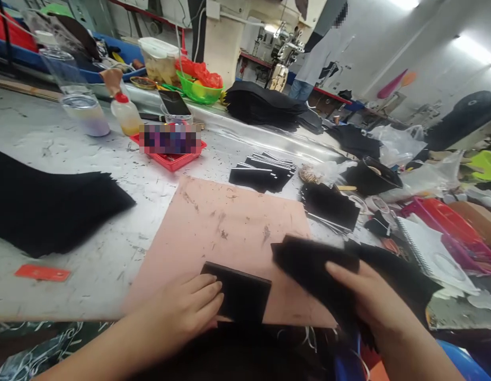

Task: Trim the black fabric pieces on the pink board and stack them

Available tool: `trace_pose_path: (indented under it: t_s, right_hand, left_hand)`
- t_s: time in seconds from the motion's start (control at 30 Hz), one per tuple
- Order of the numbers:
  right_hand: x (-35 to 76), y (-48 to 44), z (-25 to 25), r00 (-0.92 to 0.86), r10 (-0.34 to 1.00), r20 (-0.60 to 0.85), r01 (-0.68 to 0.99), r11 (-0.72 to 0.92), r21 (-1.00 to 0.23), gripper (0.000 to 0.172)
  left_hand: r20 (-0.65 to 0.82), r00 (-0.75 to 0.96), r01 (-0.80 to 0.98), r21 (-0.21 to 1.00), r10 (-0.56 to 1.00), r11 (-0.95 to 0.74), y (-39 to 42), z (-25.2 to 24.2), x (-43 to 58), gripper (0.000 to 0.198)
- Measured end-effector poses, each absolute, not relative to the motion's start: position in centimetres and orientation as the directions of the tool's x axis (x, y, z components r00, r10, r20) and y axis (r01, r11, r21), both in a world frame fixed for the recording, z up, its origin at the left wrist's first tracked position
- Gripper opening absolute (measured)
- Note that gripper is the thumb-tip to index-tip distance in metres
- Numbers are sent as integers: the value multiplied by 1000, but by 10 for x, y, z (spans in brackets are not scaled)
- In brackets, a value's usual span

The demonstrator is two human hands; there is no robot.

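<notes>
My left hand (189,304) has its fingers closed over the left side of a black rectangular piece (245,291). That piece lies near the front edge of a pink cutting board (237,225); its thumb side is partly hidden. On the right, my right hand (374,296) grips a stack of black cut pieces (312,264), thumb on top, tilted above the board's right corner and slightly blurred. More black cut pieces (400,270) lie just beyond this hand. Behind the board are black pieces with white edges (263,172) and another such stack (330,206).
A large black stack (54,203) and an orange-red tag (42,273) lie on the left. Farther back stand a red basket (171,161), a glue bottle (126,114) and a tumbler (86,114). A spiral notebook (434,254) sits at right. A person (314,61) stands near machines.
</notes>
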State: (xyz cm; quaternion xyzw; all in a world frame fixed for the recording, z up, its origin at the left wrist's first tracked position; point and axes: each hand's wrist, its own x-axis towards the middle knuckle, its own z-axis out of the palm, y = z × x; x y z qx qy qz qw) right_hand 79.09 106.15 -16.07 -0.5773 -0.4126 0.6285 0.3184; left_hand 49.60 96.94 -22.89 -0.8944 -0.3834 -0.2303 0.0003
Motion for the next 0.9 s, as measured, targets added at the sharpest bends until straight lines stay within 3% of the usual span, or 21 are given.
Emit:
trace_pose_path:
  t_s: [0.13,0.2,0.37,0.9]
  right_hand:
    - [743,1104,-165,-199,962,-188,82,-175,-981,43]
    - [719,1111,-175,-310,942,-126,119,-93,-989,45]
    - [688,1104,-203,-508,829,-236,296,-90,-951,38]
    - [684,1083,-202,-508,827,-242,368,-46,-929,15]
  left_hand:
    - [446,582,695,160,680,-701,961,-233,497,21]
    - [452,559,717,158,695,-679,958,-233,498,22]
    - [464,456,807,144,760,-573,950,-230,499,22]
    - [409,406,865,116,817,-488,948,-232,501,27]
